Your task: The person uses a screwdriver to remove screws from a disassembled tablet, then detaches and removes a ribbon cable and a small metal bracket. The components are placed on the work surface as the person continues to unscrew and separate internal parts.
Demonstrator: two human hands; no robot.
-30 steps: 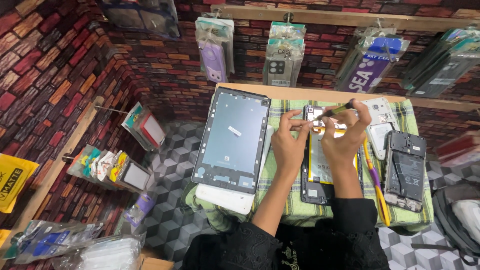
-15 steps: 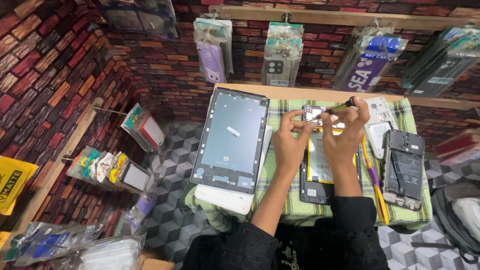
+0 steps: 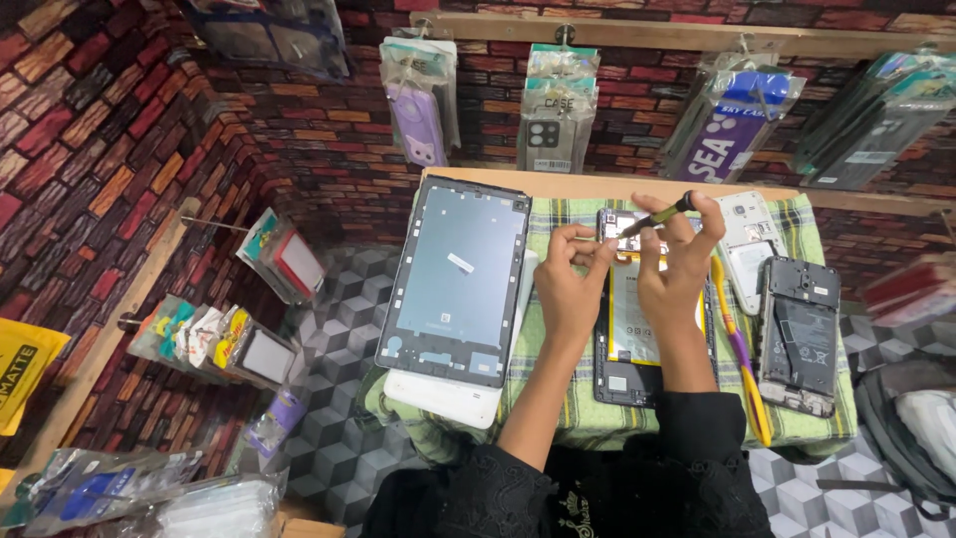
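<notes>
Right grip (image 3: 677, 261) pinches a screwdriver (image 3: 657, 215); left grip (image 3: 570, 284) steadies the opened tablet (image 3: 629, 344).

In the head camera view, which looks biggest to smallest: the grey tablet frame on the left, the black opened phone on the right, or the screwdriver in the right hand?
1. Grey tablet frame, clearly largest.
2. Black opened phone.
3. Screwdriver in the right hand, only partly visible.

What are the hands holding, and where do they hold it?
The right hand pinches a thin screwdriver around its middle, tip down at the opened tablet. The left hand rests fingertips on the tablet's top edge.
</notes>
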